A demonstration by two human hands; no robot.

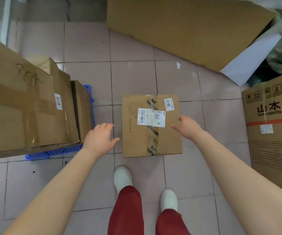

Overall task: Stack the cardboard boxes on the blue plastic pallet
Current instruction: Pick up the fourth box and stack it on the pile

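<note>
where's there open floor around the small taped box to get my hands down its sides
Bare tile flanks the small taped box: a strip between it and the blue pallet under the left hand, and a wider one toward the Shanben box under the right hand. The pallet is crowded with stacked boxes.

We are looking at a matt brown cardboard box [151,125] sealed with glossy clear tape and bearing white paper labels. The floor [176,82] is showing smooth, faintly shiny pink tiles, and the pallet [55,152] is showing ribbed blue plastic.
</note>
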